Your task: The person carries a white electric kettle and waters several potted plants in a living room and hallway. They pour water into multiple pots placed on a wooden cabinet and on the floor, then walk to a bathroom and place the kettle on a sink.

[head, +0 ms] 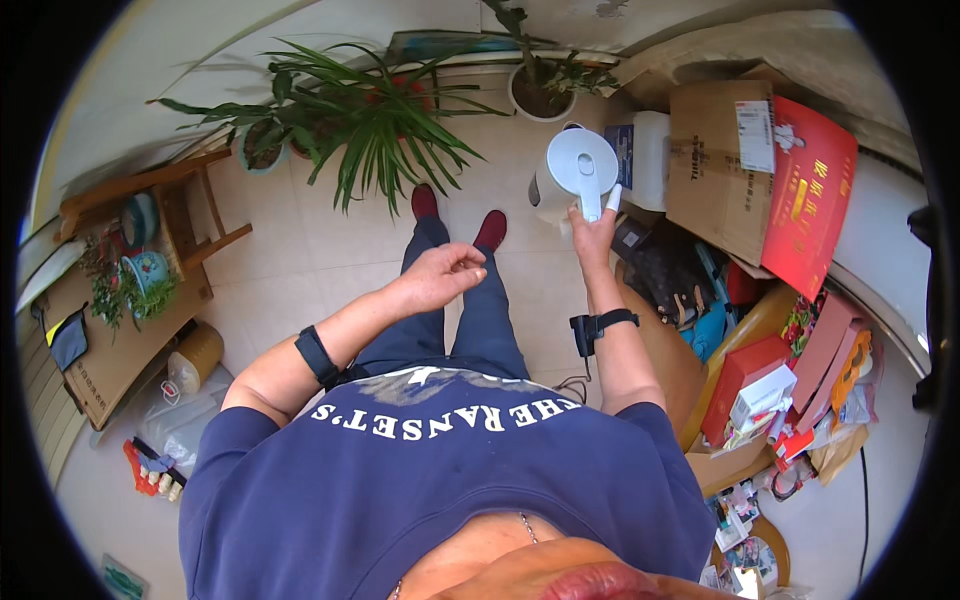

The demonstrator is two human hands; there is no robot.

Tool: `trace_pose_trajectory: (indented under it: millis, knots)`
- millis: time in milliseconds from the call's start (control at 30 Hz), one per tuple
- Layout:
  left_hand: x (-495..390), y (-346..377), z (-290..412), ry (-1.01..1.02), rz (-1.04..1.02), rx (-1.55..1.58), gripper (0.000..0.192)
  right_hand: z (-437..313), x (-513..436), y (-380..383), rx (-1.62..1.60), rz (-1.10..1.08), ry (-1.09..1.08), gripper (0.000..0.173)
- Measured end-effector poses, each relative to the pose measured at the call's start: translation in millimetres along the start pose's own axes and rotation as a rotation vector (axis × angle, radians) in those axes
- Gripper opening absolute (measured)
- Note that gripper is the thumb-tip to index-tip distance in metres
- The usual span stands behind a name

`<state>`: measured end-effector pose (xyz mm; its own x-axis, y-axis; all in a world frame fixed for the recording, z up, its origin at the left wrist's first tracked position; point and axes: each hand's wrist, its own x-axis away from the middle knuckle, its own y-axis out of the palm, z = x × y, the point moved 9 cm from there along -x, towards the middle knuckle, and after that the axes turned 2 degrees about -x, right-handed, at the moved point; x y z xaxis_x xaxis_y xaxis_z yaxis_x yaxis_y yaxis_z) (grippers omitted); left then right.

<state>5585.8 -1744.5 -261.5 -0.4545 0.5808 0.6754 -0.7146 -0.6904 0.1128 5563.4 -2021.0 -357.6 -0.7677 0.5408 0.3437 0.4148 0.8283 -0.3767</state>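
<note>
My right hand (595, 229) is shut on the handle of a white lidded pitcher (574, 159), held out at the upper right; a white covering is on one fingertip. In front of my waist is my left hand (454, 274), holding nothing, its fingers loosely bent and partly apart. Below it show my dark trousers and red shoes (491, 229). Beyond my feet stand a spiky green potted plant (394, 124), a plant in a pale blue pot (262, 150) and another in a white pot (541, 97).
At the right, a cardboard box (709, 161) and a red printed box (810, 187) stand above a cluttered wooden table (660, 337) with bags and boxes. On the left are a wooden stool (217, 244), a blue patterned flowerpot (150, 271) on cardboard, and plastic bags (176, 420).
</note>
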Motion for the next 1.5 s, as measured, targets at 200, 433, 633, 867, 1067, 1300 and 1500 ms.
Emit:
trace_pose_trajectory:
  millis: [200,433,633,867,1067,1300,1500]
  knots:
    - [-75,-12,-47,-0.124,-0.088,-0.030,0.028,69,-101,46,0.081,0.024,0.076,0.098]
    - [-112,-40,-88,-0.171,-0.079,-0.007,0.032,146,-168,89,0.075,0.015,0.207,0.081]
    - [-126,-57,-89,-0.164,-0.042,0.073,0.031,156,-199,113,0.159,0.048,0.183,0.057]
    - [-136,-65,-96,-0.177,-0.028,0.149,0.031,179,-235,124,0.410,0.000,0.257,0.059]
    - [-139,-69,-87,-0.177,-0.052,0.088,0.030,171,-257,137,0.445,-0.004,0.233,0.055]
    - [-141,-72,-86,-0.148,-0.037,0.084,0.030,196,-270,135,0.450,-0.015,0.235,0.054]
    - [-141,-72,-91,-0.164,-0.042,0.088,0.031,195,-270,137,0.456,-0.016,0.233,0.054]
